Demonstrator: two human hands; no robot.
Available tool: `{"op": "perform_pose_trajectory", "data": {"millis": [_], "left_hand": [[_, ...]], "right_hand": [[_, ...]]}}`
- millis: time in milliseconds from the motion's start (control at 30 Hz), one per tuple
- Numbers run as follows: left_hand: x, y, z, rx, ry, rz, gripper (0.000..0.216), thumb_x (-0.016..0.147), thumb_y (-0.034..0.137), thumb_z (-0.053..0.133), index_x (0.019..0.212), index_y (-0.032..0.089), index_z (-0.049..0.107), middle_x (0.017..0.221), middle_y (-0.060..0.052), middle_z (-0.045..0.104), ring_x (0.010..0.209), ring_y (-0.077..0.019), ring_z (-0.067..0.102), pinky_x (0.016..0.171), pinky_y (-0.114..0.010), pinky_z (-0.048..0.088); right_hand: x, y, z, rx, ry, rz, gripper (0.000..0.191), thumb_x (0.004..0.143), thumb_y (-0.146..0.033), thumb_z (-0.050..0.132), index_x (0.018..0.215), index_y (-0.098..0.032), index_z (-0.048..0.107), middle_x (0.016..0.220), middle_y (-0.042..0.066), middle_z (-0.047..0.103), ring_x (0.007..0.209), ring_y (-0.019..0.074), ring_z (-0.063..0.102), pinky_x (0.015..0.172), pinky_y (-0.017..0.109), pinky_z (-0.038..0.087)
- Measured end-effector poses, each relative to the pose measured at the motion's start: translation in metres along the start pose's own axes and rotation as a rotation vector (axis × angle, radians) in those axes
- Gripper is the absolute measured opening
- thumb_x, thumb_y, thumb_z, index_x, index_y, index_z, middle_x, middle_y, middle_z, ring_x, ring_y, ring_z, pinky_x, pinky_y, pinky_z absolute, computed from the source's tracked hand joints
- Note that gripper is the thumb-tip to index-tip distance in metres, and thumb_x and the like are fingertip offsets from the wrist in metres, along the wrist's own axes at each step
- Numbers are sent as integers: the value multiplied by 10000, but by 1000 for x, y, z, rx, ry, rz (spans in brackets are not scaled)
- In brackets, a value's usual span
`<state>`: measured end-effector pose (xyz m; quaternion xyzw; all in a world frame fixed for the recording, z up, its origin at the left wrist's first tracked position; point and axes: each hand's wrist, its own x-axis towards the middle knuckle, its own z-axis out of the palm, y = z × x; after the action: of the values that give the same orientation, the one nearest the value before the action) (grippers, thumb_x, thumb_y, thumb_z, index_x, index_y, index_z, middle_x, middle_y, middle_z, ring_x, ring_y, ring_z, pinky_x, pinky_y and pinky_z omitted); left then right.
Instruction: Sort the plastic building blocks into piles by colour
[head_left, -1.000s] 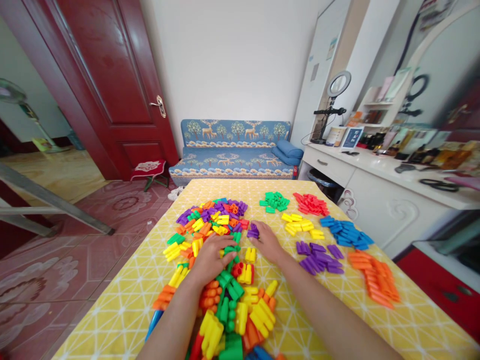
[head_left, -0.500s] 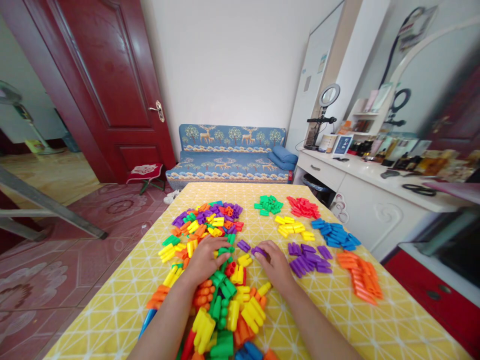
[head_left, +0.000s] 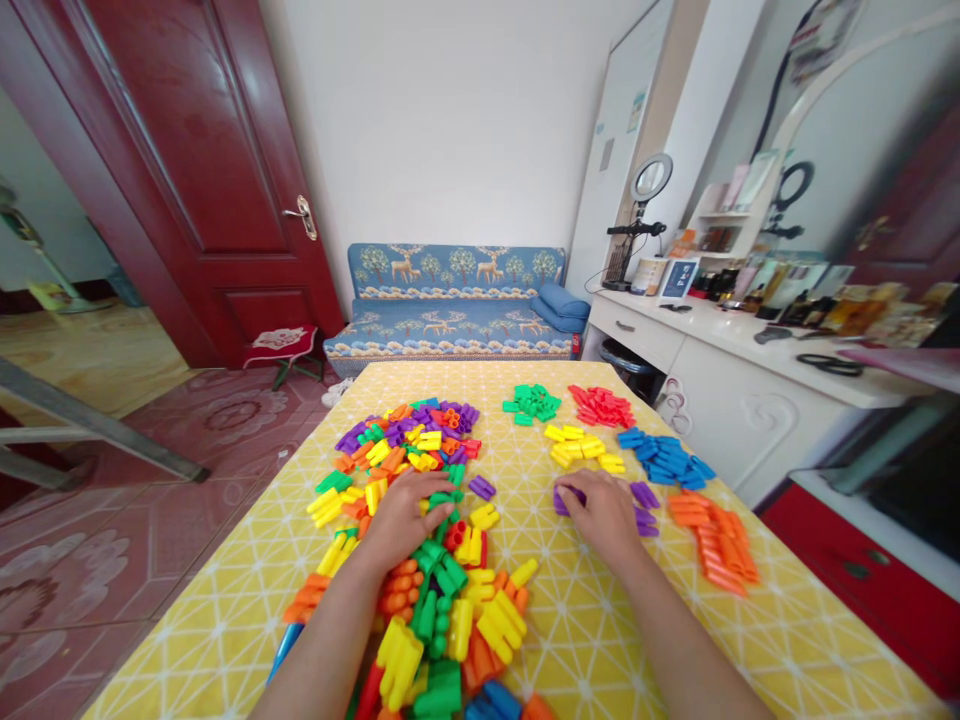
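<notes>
My right hand (head_left: 604, 512) is over the purple pile, its fingers pinching a purple plastic building block (head_left: 564, 500). Much of the pile is hidden beneath the hand; a few purple blocks (head_left: 645, 521) show past its right side. On the left, my left hand (head_left: 405, 515) rests on the mixed heap of coloured blocks, thumb apart from the loosely bent fingers, with nothing visibly gripped. Green blocks (head_left: 448, 574) lie close to its thumb. Between the two hands sit a lone purple piece (head_left: 482, 487) and a yellow one (head_left: 484, 516).
Sorted piles of green (head_left: 532, 404), red (head_left: 601, 406), yellow (head_left: 581, 448), blue (head_left: 667, 458) and orange blocks (head_left: 716, 538) lie on the right half of the yellow tablecloth (head_left: 585, 640). A patterned sofa (head_left: 450, 325) stands beyond the table, a white dresser (head_left: 720, 370) to the right.
My right hand has moved right with a purple block, from beside the mixed heap to the purple pile. My left hand stays on the heap. The view has shifted slightly.
</notes>
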<state>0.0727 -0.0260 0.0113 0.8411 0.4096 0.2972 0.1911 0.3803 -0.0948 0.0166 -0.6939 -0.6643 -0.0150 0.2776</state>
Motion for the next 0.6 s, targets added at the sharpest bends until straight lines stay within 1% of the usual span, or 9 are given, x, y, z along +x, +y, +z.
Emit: {"op": "perform_pose_trajectory", "data": {"millis": [100,167,233,333,400,467,533,600], "left_hand": [[0,0,0,0,1,-3,258,820,399,626,1035,292,721,1187,-64,688,1127,-260,614,1083,-513,347],[0,0,0,-3,2,-3,263,818,402,627,1039,293,720,1187,-65,688,1125,-262,614,1094,-528,328],[0,1,-1,-7,5,-2,264,818,401,627,1038,288,721,1186,-68,688,1121,-262,615,1093,-532,328],[0,2,-1,-9,7,-6,258,817,390,632,1034,285,724,1185,-67,688,1116,-260,616,1084,-522,342],[0,2,-1,-11,6,-5,254,816,378,633,1033,285,726,1186,-65,687,1117,-258,614,1065,-505,369],[0,1,-1,-16,9,1,250,812,368,638,1030,286,728,1184,-63,687,1122,-259,610,1047,-492,391],[0,1,0,-20,17,4,249,808,367,643,1027,287,729,1180,-62,689,1122,-261,608,1047,-491,390],[0,1,0,-21,17,4,251,806,367,644,1027,286,730,1180,-63,689,1116,-262,611,1049,-494,388]], "right_hand": [[-1,-2,3,-77,79,-20,193,866,-285,536,893,-284,728,1018,36,679,989,240,539,826,383,330],[-1,-5,5,-82,68,-31,172,855,-325,562,892,-282,725,1031,41,671,999,246,522,842,396,325],[-2,-7,8,-82,27,-47,155,828,-350,596,890,-284,722,1022,37,674,993,249,515,868,411,320],[-4,-9,12,-88,-3,-57,120,797,-282,611,863,-274,711,973,28,680,971,243,509,904,421,310],[-5,-10,14,-88,11,-54,117,786,-218,593,813,-258,699,940,28,679,966,240,506,920,423,308],[-5,-13,15,-79,39,-56,143,788,-184,568,797,-248,696,957,33,678,990,242,501,956,436,298],[-4,-20,17,-45,44,-94,201,800,-165,545,872,-255,709,1049,35,671,1053,243,491,1002,448,284],[-4,-34,21,15,-12,-182,297,834,-171,520,1040,-288,699,1200,28,631,1156,239,462,1042,446,277]]}}
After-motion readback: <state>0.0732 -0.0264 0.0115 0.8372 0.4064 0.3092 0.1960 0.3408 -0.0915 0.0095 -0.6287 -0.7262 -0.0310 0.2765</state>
